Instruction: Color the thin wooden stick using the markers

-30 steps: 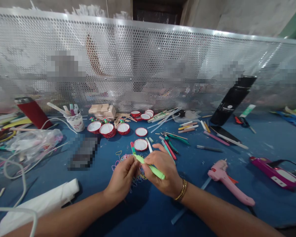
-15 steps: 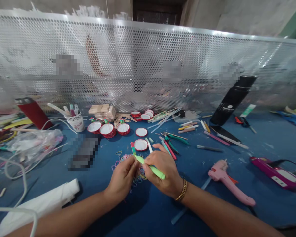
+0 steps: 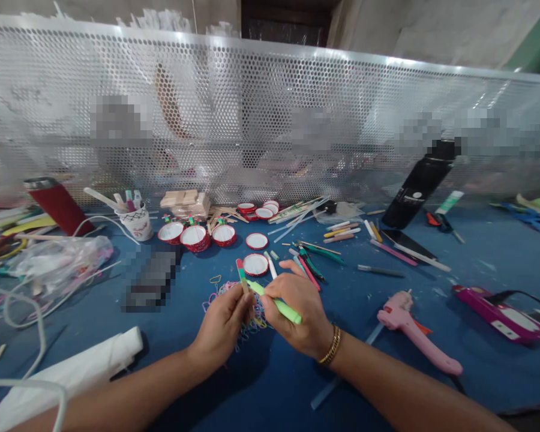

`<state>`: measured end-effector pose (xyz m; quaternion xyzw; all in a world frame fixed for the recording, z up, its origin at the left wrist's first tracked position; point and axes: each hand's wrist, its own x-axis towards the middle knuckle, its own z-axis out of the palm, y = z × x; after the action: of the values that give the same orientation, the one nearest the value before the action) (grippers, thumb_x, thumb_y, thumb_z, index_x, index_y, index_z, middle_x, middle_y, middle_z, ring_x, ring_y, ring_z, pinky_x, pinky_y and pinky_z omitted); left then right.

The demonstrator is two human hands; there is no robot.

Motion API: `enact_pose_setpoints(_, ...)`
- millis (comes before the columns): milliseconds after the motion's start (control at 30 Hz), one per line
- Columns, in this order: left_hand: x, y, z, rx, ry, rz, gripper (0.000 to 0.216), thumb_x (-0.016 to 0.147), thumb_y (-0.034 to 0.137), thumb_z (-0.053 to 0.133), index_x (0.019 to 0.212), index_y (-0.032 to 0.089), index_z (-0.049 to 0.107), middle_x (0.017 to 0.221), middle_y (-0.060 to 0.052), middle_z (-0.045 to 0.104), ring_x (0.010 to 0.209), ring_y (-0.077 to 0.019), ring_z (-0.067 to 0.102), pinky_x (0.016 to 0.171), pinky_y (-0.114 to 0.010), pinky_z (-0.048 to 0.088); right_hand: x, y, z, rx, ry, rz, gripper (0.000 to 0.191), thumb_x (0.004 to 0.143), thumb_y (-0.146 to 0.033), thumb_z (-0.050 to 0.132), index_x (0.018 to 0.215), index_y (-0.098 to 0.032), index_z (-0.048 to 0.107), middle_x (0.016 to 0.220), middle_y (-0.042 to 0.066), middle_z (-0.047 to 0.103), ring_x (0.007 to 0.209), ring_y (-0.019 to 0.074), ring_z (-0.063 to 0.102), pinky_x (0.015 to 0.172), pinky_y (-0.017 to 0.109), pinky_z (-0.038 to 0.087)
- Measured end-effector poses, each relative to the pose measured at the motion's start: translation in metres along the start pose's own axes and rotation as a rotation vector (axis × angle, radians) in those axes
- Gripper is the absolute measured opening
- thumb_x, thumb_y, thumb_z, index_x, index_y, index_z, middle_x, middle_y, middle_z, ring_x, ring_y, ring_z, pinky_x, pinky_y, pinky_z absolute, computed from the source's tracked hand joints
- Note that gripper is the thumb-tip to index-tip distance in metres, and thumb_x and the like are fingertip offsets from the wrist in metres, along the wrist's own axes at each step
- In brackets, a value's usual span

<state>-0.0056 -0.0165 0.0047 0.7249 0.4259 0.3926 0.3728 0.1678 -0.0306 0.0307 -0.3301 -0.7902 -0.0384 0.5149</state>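
Observation:
Between the fingertips of my left hand (image 3: 221,324) is a small wooden craft stick (image 3: 242,273), upright, its top end coloured red with green below. My right hand (image 3: 297,309) grips a light green marker (image 3: 285,309), whose tip points at the stick's green part. Whether the tip touches the wood I cannot tell. Beneath both hands lies a loose heap of colourful rubber bands (image 3: 213,300), partly hidden by my fingers. Just beyond them a red-rimmed jar lid (image 3: 255,264) lies with its white inside up, next to a white marker (image 3: 270,266).
Several stacked lids (image 3: 195,238) and wooden sticks (image 3: 184,203) stand behind. At right are a pink glue gun (image 3: 418,336), green-handled pliers (image 3: 312,266), a black bottle (image 3: 416,186) and a purple device (image 3: 501,315). A phone (image 3: 153,279), a white roll (image 3: 72,378) and a marker cup (image 3: 137,223) are at left.
The marker's tip has drawn slightly away from the stick, and more of the stick's bare wood shows between the fingers. Both hands keep their grips.

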Motion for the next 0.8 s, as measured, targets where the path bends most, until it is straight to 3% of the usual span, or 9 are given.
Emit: enact_pose_setpoints(800, -0.0001, 0.0036, -0.0008, 0.034, 0.020, 0.021, 0.036, 0.097, 0.040, 0.041, 0.071, 0.018, 0.051, 0.061, 0.003, 0.051, 0.056, -0.0107, 0.043, 0.055, -0.023, 0.032, -0.0005, 0.0010, 0.0001, -0.001, 0.001, 0.006, 0.007, 0.088, -0.018, 0.055, 0.082, -0.022, 0.054, 0.074, -0.002, 0.066, 0.068, 0.0131, 0.061, 0.100, 0.046, 0.041)
